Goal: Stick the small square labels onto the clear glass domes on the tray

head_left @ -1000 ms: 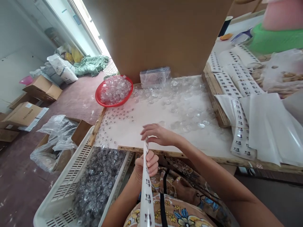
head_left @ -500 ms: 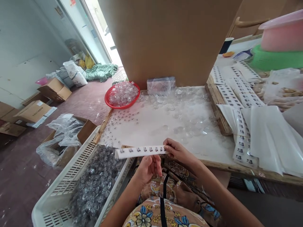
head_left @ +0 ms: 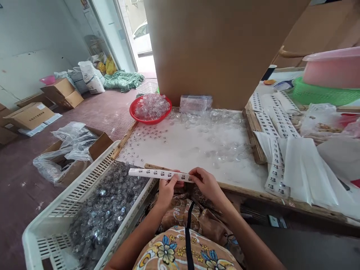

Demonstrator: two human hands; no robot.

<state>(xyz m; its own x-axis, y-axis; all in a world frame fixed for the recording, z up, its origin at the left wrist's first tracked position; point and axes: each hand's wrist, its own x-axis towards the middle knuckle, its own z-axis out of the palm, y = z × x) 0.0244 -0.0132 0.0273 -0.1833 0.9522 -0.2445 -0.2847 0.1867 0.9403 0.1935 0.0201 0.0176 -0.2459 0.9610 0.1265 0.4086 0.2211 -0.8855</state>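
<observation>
A long white sticker strip [head_left: 149, 172] printed with a row of small black panda figures stretches across in front of me, over the table's front edge. My left hand [head_left: 168, 190] grips it from below near the middle, thumb on the printed face and fingers behind. At its right end, my right hand [head_left: 207, 184] pinches the strip between thumb and fingers. Beneath the strip's left end stands a white plastic crate [head_left: 70, 197] filled with clear round plastic pieces [head_left: 98, 213]. Scattered small dark prints [head_left: 135, 140] show at the left of the white tabletop.
A red basin [head_left: 150, 120] of clear plastic pieces stands at the table's back left. Clear domed pieces [head_left: 222, 146] cover much of the tabletop [head_left: 180, 150]. More sticker strips [head_left: 275, 168] lie right of a wooden rail [head_left: 254, 138]. A tall cardboard sheet [head_left: 219, 52] rises behind.
My left hand has risen and closed on the strip, which it was just below before. The strip has shifted left, still held in my right hand. The camera view has tilted slightly.
</observation>
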